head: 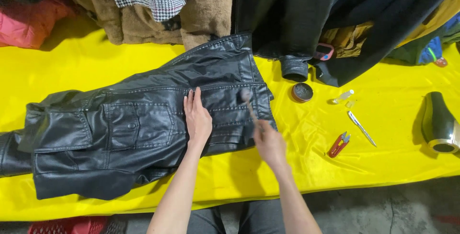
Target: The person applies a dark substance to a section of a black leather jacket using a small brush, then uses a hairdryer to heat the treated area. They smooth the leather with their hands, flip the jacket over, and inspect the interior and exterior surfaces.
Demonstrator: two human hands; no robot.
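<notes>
A black leather jacket point(124, 123) lies spread across the yellow table cover point(335, 176). My left hand point(197, 117) rests flat on the jacket, fingers together, pressing the leather near its middle. My right hand point(268, 143) is closed around a thin brush point(248, 103), whose blurred tip touches the jacket close to its right hem. The two hands are about a hand's width apart.
A small open round tin point(302, 92) sits right of the jacket, with a tiny clear bottle point(343, 96), a metal tool point(362, 128) and red clippers point(339, 144). A black hair dryer point(438, 123) lies at far right. Piled garments point(201, 8) line the back edge.
</notes>
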